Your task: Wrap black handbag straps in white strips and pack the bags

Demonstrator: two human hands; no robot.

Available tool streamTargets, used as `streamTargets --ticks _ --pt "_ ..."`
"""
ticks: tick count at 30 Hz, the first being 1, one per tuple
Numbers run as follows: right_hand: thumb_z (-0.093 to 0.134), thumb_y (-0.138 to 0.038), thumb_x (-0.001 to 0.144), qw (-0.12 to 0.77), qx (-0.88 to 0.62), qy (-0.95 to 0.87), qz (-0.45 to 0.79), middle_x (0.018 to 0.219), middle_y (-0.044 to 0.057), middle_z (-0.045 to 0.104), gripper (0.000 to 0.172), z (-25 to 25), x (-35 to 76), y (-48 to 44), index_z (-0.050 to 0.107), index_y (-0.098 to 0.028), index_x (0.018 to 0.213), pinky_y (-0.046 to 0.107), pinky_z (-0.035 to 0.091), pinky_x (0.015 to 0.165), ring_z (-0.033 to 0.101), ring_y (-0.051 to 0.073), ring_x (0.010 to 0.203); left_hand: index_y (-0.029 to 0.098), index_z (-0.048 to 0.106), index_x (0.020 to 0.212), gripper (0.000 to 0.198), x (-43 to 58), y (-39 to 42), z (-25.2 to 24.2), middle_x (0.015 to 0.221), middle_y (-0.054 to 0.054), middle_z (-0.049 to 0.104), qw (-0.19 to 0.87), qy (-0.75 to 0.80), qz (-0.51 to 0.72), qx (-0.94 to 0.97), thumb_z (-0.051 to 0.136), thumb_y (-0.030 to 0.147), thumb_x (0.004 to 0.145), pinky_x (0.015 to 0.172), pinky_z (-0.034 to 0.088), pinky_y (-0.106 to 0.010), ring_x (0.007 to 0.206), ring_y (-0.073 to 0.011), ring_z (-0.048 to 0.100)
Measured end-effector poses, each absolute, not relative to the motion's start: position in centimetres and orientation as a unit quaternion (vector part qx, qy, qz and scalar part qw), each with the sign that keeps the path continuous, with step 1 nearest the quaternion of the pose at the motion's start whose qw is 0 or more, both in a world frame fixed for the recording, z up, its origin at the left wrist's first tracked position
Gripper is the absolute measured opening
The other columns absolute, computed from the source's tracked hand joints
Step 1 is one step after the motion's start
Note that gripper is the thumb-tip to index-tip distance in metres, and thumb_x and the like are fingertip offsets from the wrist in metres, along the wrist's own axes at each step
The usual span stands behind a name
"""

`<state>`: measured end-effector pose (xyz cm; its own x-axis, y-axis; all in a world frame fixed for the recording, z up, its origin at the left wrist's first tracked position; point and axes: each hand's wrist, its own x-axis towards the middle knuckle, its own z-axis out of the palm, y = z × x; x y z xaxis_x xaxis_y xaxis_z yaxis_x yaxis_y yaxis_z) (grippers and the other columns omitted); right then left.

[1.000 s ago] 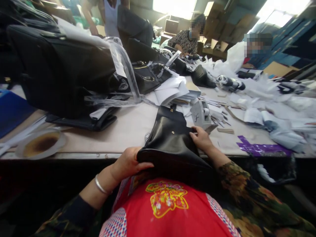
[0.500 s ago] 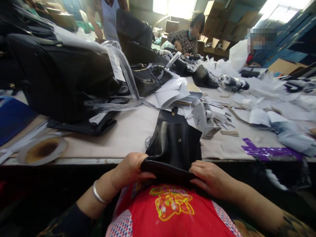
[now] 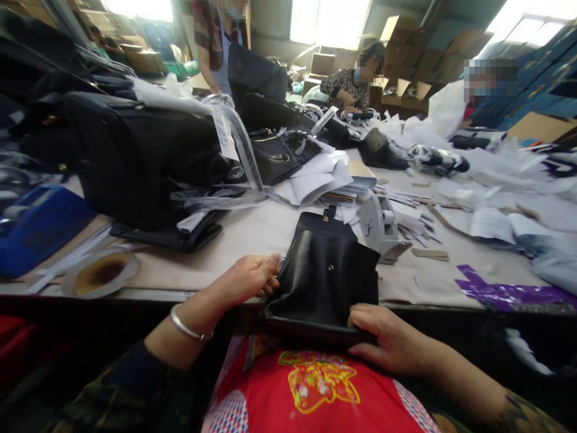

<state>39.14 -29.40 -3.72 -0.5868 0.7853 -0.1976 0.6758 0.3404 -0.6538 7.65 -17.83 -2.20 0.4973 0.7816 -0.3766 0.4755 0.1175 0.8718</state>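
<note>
A black leather bag (image 3: 324,270) lies on the near edge of the table, its bottom edge overhanging toward my red apron. A small gold stud shows on its front, and a short tab with gold hardware sits at its far end. My right hand (image 3: 383,337) grips the near edge of the bag at its right corner, thumb below and fingers on top. At the bag's left side is my left hand (image 3: 252,276), fingers curled in against it; what they pinch there is hidden.
A large black bag (image 3: 148,156) stands at left, near a tape roll (image 3: 130,273) and a blue tape dispenser (image 3: 45,222). Beyond my bag are a grey-white dispenser (image 3: 376,225), stacked papers (image 3: 315,177) and purple tape (image 3: 509,291). Other people work across the table.
My left hand has let go of the bag's near left corner and moved up to its left side. The near edge has tipped down; my right hand still grips it. The view shifted slightly.
</note>
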Motion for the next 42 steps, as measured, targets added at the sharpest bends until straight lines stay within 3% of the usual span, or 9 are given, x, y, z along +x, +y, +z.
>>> streamTargets --ticks 5,9,12,15,18,23,29,34,42 --pt "0.068 -0.039 0.089 0.098 -0.462 -0.806 0.356 0.080 0.002 0.057 0.026 -3.8 39.3 -29.7 0.054 -0.018 0.081 0.027 0.039 0.067 0.052 0.016 0.073 0.016 0.067 0.072 0.053 11.8 -16.4 -0.9 0.065 -0.005 0.067 0.439 0.483 0.027 0.757 0.053 0.066 0.085 0.053 0.041 -0.027 0.062 -0.0200 0.062" --pt "0.066 -0.051 0.087 0.145 -0.465 -0.773 0.406 0.081 0.003 0.058 0.034 -3.5 40.1 -30.0 0.059 -0.018 0.083 0.027 0.041 0.067 0.054 0.016 0.074 0.017 0.070 0.082 0.026 12.7 -15.9 -1.6 0.078 -0.005 0.073 0.395 0.494 0.026 0.774 0.064 0.042 0.083 0.060 0.045 -0.027 0.073 -0.0217 0.067" --pt "0.050 -0.055 0.095 0.197 -0.518 -0.706 0.440 0.083 0.003 0.063 0.040 -3.7 41.2 -29.7 0.064 -0.018 0.089 0.029 0.044 0.070 0.058 0.018 0.076 0.017 0.069 0.090 0.016 12.6 -15.7 -2.8 0.090 -0.009 0.075 0.313 0.509 0.008 0.802 0.062 0.031 0.086 0.070 0.048 -0.029 0.085 -0.0244 0.070" --pt "0.048 -0.051 0.095 0.245 -0.672 -0.612 0.337 0.080 0.003 0.065 0.037 -4.3 42.3 -28.7 0.065 -0.019 0.089 0.031 0.044 0.074 0.060 0.019 0.077 0.016 0.066 0.095 0.016 12.4 -16.1 -3.5 0.097 -0.013 0.075 0.224 0.514 -0.017 0.828 0.059 0.031 0.091 0.073 0.048 -0.032 0.091 -0.0282 0.071" --pt "0.048 -0.055 0.093 0.217 -0.757 -0.561 0.254 0.071 0.002 0.064 0.041 -4.5 42.6 -27.7 0.063 -0.021 0.078 0.032 0.042 0.069 0.059 0.020 0.070 0.017 0.064 0.098 0.017 12.6 -16.6 -3.3 0.096 -0.014 0.075 0.182 0.510 -0.039 0.840 0.058 0.032 0.093 0.073 0.049 -0.033 0.091 -0.0292 0.072" --pt "0.060 -0.060 0.086 0.126 -0.799 -0.558 0.188 0.067 0.004 0.064 0.041 -5.6 41.0 -26.6 0.058 -0.022 0.071 0.032 0.037 0.061 0.058 0.021 0.065 0.018 0.062 0.097 0.016 13.1 -16.8 -2.5 0.096 -0.013 0.075 0.171 0.515 -0.061 0.838 0.057 0.032 0.094 0.072 0.048 -0.033 0.092 -0.0291 0.072" --pt "0.068 -0.046 0.082 0.207 -0.808 -0.494 0.244 0.069 0.003 0.067 0.027 -8.2 40.0 -25.0 0.063 -0.021 0.072 0.031 0.044 0.067 0.063 0.020 0.070 0.019 0.061 0.095 0.015 13.1 -16.5 -2.7 0.096 -0.011 0.074 0.173 0.518 -0.056 0.836 0.055 0.033 0.094 0.073 0.047 -0.031 0.091 -0.0269 0.071" --pt "0.068 -0.038 0.080 0.191 -0.809 -0.493 0.258 0.073 0.004 0.070 0.020 -8.8 40.2 -23.8 0.067 -0.020 0.073 0.030 0.046 0.073 0.066 0.020 0.078 0.019 0.060 0.093 0.015 12.7 -16.3 -3.2 0.094 -0.010 0.074 0.182 0.520 -0.037 0.834 0.054 0.033 0.094 0.072 0.046 -0.030 0.090 -0.0253 0.070" --pt "0.066 -0.041 0.080 0.146 -0.837 -0.498 0.174 0.096 0.009 0.070 0.040 -9.0 39.8 -22.7 0.062 -0.016 0.111 0.032 0.047 0.078 0.065 0.024 0.090 0.019 0.059 0.091 0.015 12.3 -16.4 -3.5 0.092 -0.010 0.073 0.205 0.522 -0.018 0.828 0.053 0.033 0.094 0.071 0.045 -0.030 0.087 -0.0251 0.070"
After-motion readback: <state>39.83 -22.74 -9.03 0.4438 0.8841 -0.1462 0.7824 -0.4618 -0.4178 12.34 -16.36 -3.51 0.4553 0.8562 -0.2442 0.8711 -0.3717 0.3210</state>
